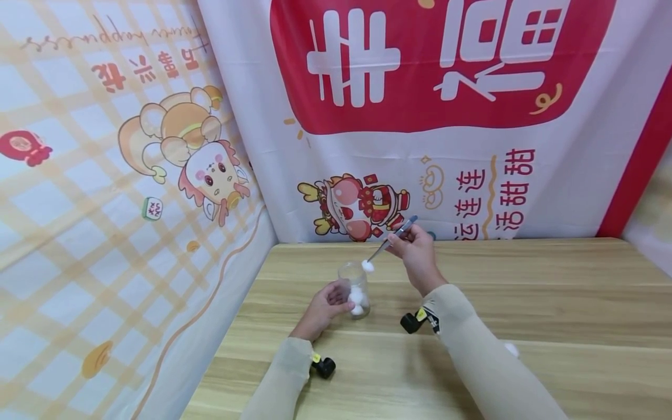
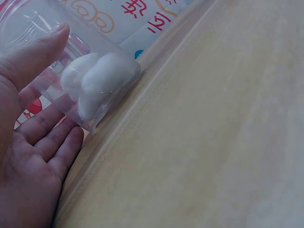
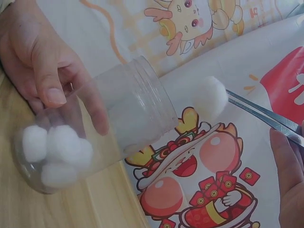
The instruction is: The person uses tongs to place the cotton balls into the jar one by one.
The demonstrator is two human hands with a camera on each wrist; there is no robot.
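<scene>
My left hand (image 1: pixel 325 306) holds a clear, open-topped jar (image 1: pixel 352 275) that stands upright on the table, thumb on one side and fingers round the other. Several white cotton balls (image 3: pixel 61 149) lie in the bottom of the jar. In my right hand (image 1: pixel 418 256) is a pair of metal tweezers (image 1: pixel 387 243), pinched near the upper end and slanting down to the left. Between the tweezer tips hangs another cotton ball (image 3: pixel 210 97). It is just outside the jar's mouth, at the right side of the rim in the head view.
A further white piece (image 1: pixel 511 349) lies on the wooden table (image 1: pixel 577 309), partly hidden by the right sleeve (image 1: pixel 488 350). A printed cloth (image 1: pixel 451 140) hangs along the table's back edge, with a patterned one (image 1: pixel 173 280) on the left.
</scene>
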